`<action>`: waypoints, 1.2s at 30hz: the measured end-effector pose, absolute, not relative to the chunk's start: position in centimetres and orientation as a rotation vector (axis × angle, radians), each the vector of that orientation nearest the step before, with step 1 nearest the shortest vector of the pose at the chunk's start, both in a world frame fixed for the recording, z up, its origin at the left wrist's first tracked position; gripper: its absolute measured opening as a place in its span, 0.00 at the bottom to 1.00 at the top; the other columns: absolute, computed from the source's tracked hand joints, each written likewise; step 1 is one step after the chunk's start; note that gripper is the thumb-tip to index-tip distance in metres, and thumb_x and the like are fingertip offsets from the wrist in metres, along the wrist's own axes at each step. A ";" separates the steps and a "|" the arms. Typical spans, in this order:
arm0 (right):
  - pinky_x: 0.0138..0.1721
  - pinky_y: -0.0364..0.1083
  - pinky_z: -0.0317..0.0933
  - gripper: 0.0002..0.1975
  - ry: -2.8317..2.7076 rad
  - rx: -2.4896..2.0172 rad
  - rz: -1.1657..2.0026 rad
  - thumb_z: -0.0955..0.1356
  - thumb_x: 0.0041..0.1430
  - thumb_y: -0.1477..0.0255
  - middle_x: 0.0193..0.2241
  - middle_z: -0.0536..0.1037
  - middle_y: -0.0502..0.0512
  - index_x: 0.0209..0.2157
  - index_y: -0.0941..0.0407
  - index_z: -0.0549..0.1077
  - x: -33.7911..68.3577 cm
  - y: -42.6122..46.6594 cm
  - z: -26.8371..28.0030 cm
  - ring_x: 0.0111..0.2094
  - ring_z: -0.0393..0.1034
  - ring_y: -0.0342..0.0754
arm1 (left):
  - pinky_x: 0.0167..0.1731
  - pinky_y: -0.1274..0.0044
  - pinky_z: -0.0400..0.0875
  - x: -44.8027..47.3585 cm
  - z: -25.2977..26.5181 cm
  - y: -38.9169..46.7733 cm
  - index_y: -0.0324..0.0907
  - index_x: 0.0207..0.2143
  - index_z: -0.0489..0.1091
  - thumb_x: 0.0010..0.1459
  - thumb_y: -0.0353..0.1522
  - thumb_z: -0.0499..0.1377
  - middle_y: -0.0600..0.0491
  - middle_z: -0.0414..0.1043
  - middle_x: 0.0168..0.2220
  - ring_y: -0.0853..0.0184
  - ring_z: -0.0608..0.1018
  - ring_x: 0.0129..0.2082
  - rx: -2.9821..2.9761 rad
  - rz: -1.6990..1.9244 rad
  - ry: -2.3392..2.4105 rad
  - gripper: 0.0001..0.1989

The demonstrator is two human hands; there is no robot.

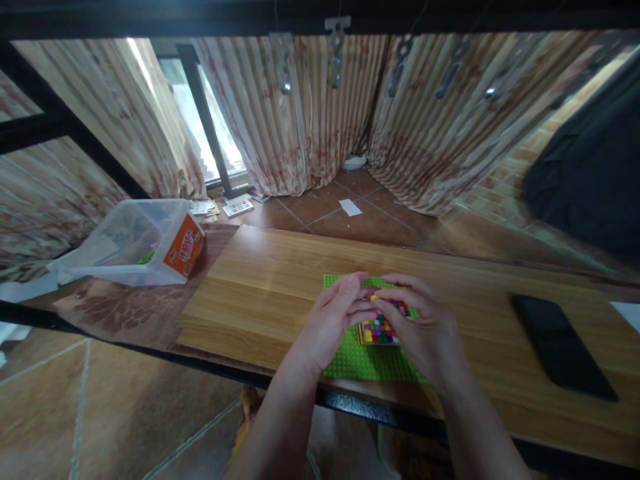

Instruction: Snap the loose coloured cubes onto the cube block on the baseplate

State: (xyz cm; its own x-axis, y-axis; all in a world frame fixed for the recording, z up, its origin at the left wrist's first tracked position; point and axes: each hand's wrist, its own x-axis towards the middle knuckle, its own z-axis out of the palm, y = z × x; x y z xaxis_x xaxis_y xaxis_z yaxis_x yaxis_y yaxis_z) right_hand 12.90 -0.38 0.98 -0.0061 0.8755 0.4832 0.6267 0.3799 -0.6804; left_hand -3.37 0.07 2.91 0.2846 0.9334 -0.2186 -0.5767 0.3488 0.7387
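Note:
A green studded baseplate (pixel 350 360) lies on the wooden board. On it stands a low block of multicoloured toy bricks (pixel 377 331), partly hidden by my hands. My left hand (pixel 337 313) curls around the block's left and far side, its fingertips against the bricks. From the right, my right hand (pixel 425 323) reaches over the block. Its thumb and fingers come together at a small yellow brick (pixel 375 300) at the upper edge, close to the left fingertips.
A black phone (pixel 563 347) lies on the board (pixel 240 293) at the right. To the left is a clear plastic bin (pixel 135 233) with an orange label and a few bricks inside. A dark frame bar with metal hooks (pixel 337 53) runs overhead. Curtains hang behind.

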 end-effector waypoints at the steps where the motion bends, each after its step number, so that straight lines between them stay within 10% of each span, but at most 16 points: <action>1: 0.52 0.57 0.66 0.07 -1.707 -1.345 0.313 0.70 0.64 0.66 0.47 0.79 0.54 0.35 0.49 0.81 13.2 -0.3 0.9 0.50 0.73 0.54 | 0.42 0.74 0.75 -3.4 2.9 0.2 0.38 0.46 0.75 0.59 0.45 0.66 0.45 0.81 0.40 0.66 0.82 0.36 0.625 1.097 0.766 0.21; 8: 0.49 0.58 0.67 0.09 -1.766 -1.400 0.248 0.70 0.63 0.65 0.46 0.80 0.57 0.33 0.51 0.83 14.0 0.4 -0.3 0.47 0.73 0.56 | 0.33 0.78 0.73 -3.7 0.6 1.5 0.39 0.38 0.76 0.59 0.30 0.62 0.50 0.80 0.36 0.70 0.79 0.29 0.968 1.175 1.272 0.06; 36: 0.52 0.57 0.65 0.06 -1.786 -1.437 0.390 0.71 0.58 0.73 0.42 0.81 0.57 0.37 0.52 0.81 12.5 1.2 -0.7 0.47 0.72 0.55 | 0.33 0.75 0.73 -1.0 -0.7 2.9 0.36 0.42 0.77 0.53 0.30 0.62 0.48 0.80 0.35 0.67 0.78 0.29 1.210 1.025 1.485 0.13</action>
State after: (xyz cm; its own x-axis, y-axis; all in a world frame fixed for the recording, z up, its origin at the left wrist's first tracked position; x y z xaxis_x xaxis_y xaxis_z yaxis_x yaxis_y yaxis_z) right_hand 12.52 1.18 -0.66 -0.0415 0.9218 0.3853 0.6776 0.3094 -0.6672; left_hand -1.01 2.93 -0.69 -0.0806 0.9850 -0.1522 0.2072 0.1660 0.9641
